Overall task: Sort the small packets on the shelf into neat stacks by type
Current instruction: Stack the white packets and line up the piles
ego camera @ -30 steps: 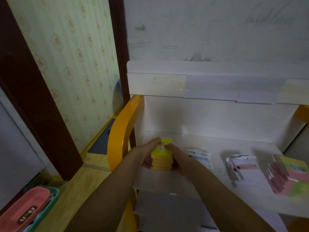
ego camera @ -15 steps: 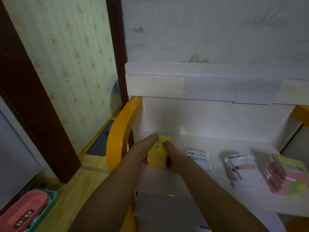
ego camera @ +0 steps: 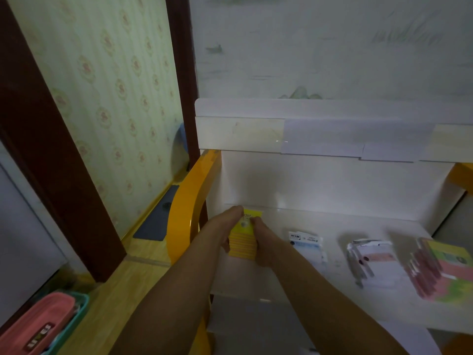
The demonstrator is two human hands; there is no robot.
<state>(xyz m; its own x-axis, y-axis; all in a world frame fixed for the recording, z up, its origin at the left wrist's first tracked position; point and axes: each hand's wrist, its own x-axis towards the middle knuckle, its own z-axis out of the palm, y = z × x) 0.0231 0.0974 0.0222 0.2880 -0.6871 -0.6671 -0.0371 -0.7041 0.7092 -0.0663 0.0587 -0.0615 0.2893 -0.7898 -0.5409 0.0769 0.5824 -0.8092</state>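
Squaring up the yellow packet stack (ego camera: pixel 243 242), just left of centre frame, at the left end of the white shelf (ego camera: pixel 320 221). Left hand (ego camera: pixel 225 231) pressed against the stack's left side, right hand (ego camera: pixel 263 244) against its right, both clamped on it from opposite sides, fingertips reaching over the top packet. Best done, probably, with even pressure from both palms, a light tap of the lower edges on the shelf, and no squeezing hard enough to bow the thin packets. Worth keeping the stack clear of the orange frame (ego camera: pixel 189 201) at its left. To the right along the shelf: blue-and-white packets (ego camera: pixel 307 243) near, then a loose white-and-pink pile (ego camera: pixel 371 260), fanned and likely due for tidying, then a pink-and-green stack (ego camera: pixel 442 270) at right edge of frame. Release only with edges flush, so nothing slides.
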